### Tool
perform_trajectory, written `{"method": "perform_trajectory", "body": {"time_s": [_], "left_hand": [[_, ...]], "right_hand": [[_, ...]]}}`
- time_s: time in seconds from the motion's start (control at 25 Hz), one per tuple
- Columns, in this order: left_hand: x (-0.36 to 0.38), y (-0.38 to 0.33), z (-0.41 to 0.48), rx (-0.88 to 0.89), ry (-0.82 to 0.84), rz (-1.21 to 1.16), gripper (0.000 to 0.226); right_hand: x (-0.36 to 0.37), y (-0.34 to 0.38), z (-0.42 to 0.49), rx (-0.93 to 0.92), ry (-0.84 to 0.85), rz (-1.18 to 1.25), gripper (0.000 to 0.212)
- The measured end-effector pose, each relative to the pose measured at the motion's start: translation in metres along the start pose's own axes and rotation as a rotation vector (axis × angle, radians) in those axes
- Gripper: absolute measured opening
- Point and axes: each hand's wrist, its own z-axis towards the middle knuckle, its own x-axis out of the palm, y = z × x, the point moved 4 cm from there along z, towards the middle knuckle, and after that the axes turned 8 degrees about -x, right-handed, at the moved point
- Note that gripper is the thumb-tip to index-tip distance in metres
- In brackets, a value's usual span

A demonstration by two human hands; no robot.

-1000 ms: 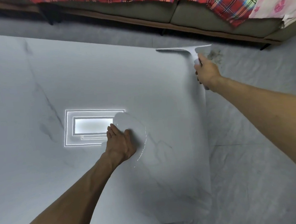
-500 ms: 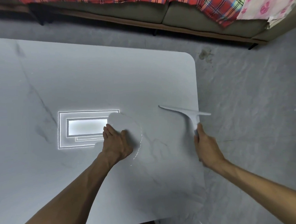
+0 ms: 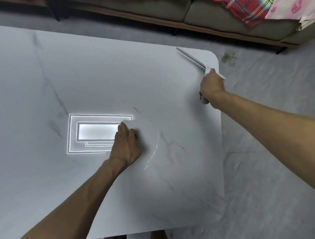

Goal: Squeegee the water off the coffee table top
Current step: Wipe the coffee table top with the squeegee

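The right hand [image 3: 212,87] grips the squeegee [image 3: 191,57], now back at the far corner of the counter [image 3: 96,77] for another wipe; the left hand [image 3: 126,144] lies flat.

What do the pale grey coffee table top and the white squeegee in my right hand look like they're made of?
Pale grey coffee table top: probably polished stone or a stone-look slab, I cannot tell which; dark veins cross it and a crisp lamp reflection shows gloss. White squeegee: likely moulded plastic, smooth and uniformly coloured; its blade edge is too thin to judge.
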Motion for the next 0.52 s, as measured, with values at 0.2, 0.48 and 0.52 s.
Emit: {"method": "perform_trajectory", "body": {"time_s": [0.2,0.48,0.52], "left_hand": [[0.012,0.031,-0.028,0.010,-0.072,0.038,0.037],[0.025,0.035,-0.053,-0.076,-0.082,0.035,0.033],[0.027,0.037,-0.058,-0.085,-0.086,0.021,0.033]], "right_hand": [[0.045,0.000,-0.040,-0.086,0.114,-0.105,0.055],[0.071,-0.075,-0.190,-0.227,0.518,-0.243,0.071],[0.064,-0.081,-0.201,-0.244,0.538,-0.271,0.069]]}}
